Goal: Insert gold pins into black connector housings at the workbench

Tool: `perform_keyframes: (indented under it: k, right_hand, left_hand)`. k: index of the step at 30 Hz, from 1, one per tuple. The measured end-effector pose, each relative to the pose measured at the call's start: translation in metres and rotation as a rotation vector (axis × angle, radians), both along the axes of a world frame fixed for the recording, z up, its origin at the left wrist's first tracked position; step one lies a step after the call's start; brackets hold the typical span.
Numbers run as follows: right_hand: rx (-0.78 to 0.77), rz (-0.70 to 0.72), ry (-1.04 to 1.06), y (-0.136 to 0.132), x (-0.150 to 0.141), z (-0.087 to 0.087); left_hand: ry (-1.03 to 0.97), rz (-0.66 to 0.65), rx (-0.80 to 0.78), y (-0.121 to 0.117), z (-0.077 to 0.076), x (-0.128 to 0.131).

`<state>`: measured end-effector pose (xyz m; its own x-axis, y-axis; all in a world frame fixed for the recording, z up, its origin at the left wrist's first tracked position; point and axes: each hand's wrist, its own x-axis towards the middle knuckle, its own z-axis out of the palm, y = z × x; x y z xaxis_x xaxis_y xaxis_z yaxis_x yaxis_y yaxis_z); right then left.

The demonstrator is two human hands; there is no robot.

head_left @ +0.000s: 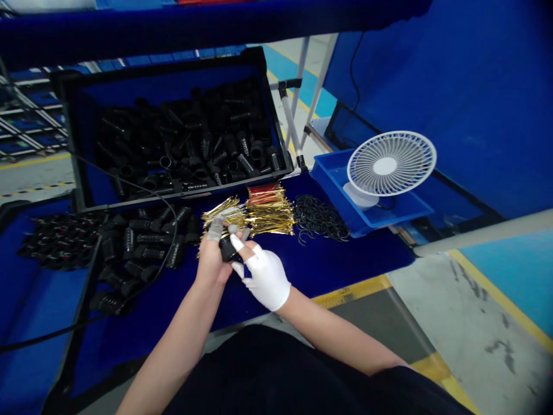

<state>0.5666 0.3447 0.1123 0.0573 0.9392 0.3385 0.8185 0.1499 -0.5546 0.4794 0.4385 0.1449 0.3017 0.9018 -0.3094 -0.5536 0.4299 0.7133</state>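
My left hand (210, 256), bare except for grey coverings on its fingertips, is closed around a small black part (228, 249). From the other side my right hand (265, 276), in a white glove with some fingers uncovered, grips the same part. Its exact kind is partly hidden by my fingers. Just beyond both hands lie bundles of thin gold strips (272, 221), some with red lengths (264, 195). To their right is a heap of black curved rings or clips (322, 218).
A large tilted bin (181, 199) of black ribbed tubular parts stands behind. More ribbed parts (147, 238) lie left, beside a pile of small black pieces (60, 241). A white fan (384, 166) sits in a blue tray (389, 218) at right. A black cable (129, 177) crosses the left side.
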Motion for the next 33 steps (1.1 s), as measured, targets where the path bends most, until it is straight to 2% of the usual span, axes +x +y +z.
perform_keyframes:
  k: [2,3,5,8,11,13,15,20,23,26,29,33]
  right_hand:
    - [0.020,0.045,0.039,-0.011,0.022,-0.004]
    - [0.034,0.019,0.058,-0.017,0.037,-0.007]
    - [0.037,-0.143,0.057,-0.026,0.073,-0.012]
    - [-0.090,-0.362,-0.085,-0.033,0.126,-0.022]
    - [-0.273,-0.377,-0.227,-0.031,0.154,-0.031]
    - [-0.343,-0.365,-0.287,-0.029,0.159,-0.035]
    - [-0.356,-0.383,-0.310,-0.028,0.158,-0.036]
    - [-0.170,-0.487,-0.186,-0.032,0.164,-0.033]
    - [-0.085,-0.425,-0.101,-0.034,0.172,-0.036]
    - [-0.184,-0.330,-0.157,-0.036,0.171,-0.040]
    - [-0.285,-0.326,-0.258,-0.037,0.164,-0.042]
    - [-0.213,-0.325,-0.209,-0.040,0.161,-0.039]
  left_hand:
    - [-0.056,-0.058,-0.051,0.004,-0.001,-0.008]
    - [-0.080,-0.081,-0.084,0.006,-0.002,-0.011]
    - [-0.107,-0.122,-0.145,0.008,-0.004,-0.014]
    - [-0.091,-0.195,-0.191,0.000,-0.007,-0.010]
    - [-0.089,-0.360,-0.271,-0.017,-0.005,0.004]
    - [-0.098,-0.473,-0.317,-0.030,-0.004,0.013]
    - [-0.092,-0.511,-0.338,-0.039,-0.005,0.019]
    - [-0.077,-0.476,-0.416,-0.046,-0.015,0.023]
    - [-0.090,-0.518,-0.445,-0.045,-0.017,0.023]
    - [-0.077,-0.509,-0.436,-0.045,-0.015,0.027]
    - [-0.060,-0.517,-0.430,-0.047,-0.015,0.030]
    - [-0.038,-0.502,-0.436,-0.049,-0.022,0.029]
